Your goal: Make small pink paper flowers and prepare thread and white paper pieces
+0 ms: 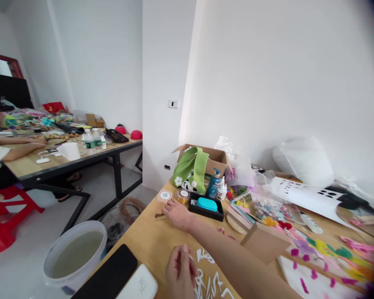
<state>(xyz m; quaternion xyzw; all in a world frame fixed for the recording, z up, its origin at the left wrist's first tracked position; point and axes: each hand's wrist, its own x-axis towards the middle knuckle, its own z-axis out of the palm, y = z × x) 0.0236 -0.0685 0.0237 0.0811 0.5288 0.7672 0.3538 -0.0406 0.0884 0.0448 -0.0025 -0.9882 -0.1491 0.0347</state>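
My right hand reaches across the wooden table, fingers bent down at a small brown object that sticks out past the fingertips. Just behind these fingers sits a small round clear-sided container. Nearer to me, my left hand is closed, thumb and fingers pressed together; what they hold, if anything, is hidden. White cut strips lie beside it on the right, with more white pieces above them.
A black phone and white device lie at the left edge, above a water bucket. Behind are a black tray, blue pump bottle and green bag. Coloured craft pieces spread right. Another person sits far left.
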